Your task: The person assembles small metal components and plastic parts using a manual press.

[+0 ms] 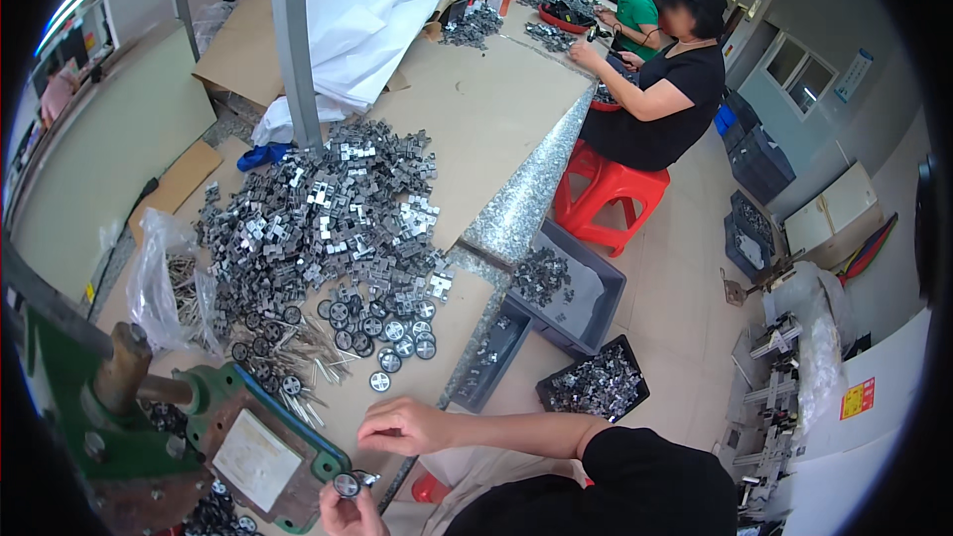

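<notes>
Black-rimmed wheel [346, 484], silvery spokes, flat and round so no real long axis, is clamped in the left hand [353, 516] just beside the green press [208, 427]. Right hand [405, 426], farther off, is curled; can't tell if fingertips touch. Glossy loose wheels [390, 362] and thin metal pins [316, 364] lie near the press.

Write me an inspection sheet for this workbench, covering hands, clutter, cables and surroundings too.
Surface: tan bench top, partly covered.
Things: held wheel; loose wheels, thin rods and gray metal pieces heaped nearby; green press.
Clutter: white sheet, cardboard, clear plastic bag.
Hands: left hand pinches the wheel; right hand curled, contents unclear.
Cables: nothing seen for certain.
Surroundings: co-worker in black on red stool; gray bin on floor.
</notes>
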Motion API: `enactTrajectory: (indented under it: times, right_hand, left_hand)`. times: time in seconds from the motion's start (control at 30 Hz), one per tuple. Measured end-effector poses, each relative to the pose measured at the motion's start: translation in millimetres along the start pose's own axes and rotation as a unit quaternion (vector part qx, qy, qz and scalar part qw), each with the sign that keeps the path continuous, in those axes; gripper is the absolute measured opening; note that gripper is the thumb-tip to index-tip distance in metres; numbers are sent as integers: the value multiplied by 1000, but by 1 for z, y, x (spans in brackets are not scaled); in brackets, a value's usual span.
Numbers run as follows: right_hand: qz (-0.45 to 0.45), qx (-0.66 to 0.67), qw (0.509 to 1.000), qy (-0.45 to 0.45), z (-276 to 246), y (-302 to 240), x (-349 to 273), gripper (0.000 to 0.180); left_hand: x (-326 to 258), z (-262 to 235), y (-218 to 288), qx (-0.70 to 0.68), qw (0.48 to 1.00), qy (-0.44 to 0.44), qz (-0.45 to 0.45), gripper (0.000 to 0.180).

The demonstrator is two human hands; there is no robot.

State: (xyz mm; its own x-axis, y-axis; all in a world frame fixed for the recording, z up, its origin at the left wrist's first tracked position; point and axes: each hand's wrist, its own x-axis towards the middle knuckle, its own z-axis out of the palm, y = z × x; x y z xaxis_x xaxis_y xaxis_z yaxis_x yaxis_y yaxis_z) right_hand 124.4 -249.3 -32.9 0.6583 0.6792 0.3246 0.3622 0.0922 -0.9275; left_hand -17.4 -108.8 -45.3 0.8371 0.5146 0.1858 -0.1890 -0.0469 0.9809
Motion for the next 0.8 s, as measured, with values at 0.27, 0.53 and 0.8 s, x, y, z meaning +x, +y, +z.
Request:
enactTrajectory:
  times: [0.27, 0.53, 0.8]
  right_hand:
    - [-20, -3, 999, 35, 1, 1, -3, 10]
    - [-35, -8, 998, 46, 1, 2, -1, 9]
    - [56, 110, 933, 339, -112, -41, 4, 28]
  left_hand:
    - [-12, -3, -26, -28, 999, -18, -27, 32]
    - [-5, -1, -12, -16, 997, -22, -77, 26]
    - [-9, -10, -31, 25, 997, -35, -62, 27]
